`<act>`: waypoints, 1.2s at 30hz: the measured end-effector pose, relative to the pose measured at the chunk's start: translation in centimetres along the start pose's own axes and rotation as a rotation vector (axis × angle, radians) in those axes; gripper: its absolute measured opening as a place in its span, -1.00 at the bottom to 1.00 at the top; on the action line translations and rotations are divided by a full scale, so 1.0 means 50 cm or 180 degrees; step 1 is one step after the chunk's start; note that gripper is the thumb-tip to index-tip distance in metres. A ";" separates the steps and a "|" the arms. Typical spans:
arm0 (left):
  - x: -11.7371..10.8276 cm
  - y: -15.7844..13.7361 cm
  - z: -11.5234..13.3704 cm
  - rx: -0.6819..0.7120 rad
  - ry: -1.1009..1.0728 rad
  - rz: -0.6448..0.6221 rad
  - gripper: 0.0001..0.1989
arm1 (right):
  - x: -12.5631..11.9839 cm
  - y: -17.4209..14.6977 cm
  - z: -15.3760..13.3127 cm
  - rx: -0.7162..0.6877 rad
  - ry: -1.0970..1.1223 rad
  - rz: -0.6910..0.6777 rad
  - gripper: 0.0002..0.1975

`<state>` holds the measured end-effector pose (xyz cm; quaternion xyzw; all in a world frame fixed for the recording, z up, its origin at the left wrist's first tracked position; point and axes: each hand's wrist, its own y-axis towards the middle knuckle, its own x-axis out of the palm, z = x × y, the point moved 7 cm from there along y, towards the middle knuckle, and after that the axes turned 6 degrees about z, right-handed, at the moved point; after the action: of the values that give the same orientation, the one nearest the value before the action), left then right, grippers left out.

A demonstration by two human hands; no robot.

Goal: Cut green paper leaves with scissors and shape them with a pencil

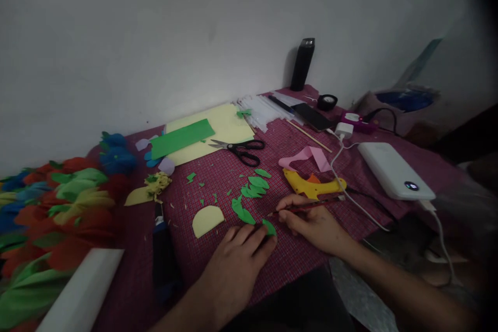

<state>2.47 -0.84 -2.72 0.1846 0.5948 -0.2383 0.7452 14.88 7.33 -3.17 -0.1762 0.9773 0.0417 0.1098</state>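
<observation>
My right hand (313,225) is closed around a dark red pencil (303,208), its tip pointing left, close to a green leaf-shaped cutout (268,227). Thumb and fingertips of my left hand (237,264) press that cutout against the table and hide part of it. Several more green leaf cutouts (254,187) lie just beyond the hands. A pale yellow half-round piece (208,220) rests to the left of them. Black-handled scissors (241,150) lie farther back, blades slightly apart. Beside my right hand is a yellow glue gun (311,185).
Yellow sheets (225,119) with a green strip (182,138) lie near the wall. Colourful flowers (78,202) crowd the left. A white power bank (395,171) with cables, a phone (312,116), a pink strip (305,158) and a black bottle (302,65) stand or lie on the right.
</observation>
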 end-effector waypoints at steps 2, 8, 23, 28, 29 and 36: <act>-0.004 0.004 0.000 -0.0019 0.0006 -0.0003 -0.48 | -0.004 -0.002 -0.004 -0.0106 0.0015 -0.0039 -0.90; -0.002 0.017 -0.005 -0.0040 0.0179 -0.0003 -0.55 | -0.021 -0.008 0.002 -0.0228 -0.0170 -0.0125 -0.86; 0.007 0.002 -0.012 -0.0196 -0.0186 0.0286 -0.52 | -0.005 -0.005 0.000 -0.0172 -0.0180 -0.0194 -0.79; 0.003 0.002 -0.013 -0.0274 -0.0193 0.0342 -0.50 | 0.004 0.000 0.016 0.0000 -0.0014 -0.0231 -0.88; 0.002 0.002 -0.013 -0.0284 -0.0184 0.0344 -0.50 | 0.003 0.000 0.017 0.0010 -0.0016 -0.0218 -0.89; -0.003 0.004 -0.010 -0.0230 -0.0139 0.0264 -0.52 | 0.005 -0.001 0.018 -0.0018 -0.0052 -0.0274 -0.91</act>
<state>2.16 -0.36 -2.70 0.1769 0.5784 -0.1896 0.7735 14.83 7.31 -4.09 -0.2180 0.9678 0.0412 0.1189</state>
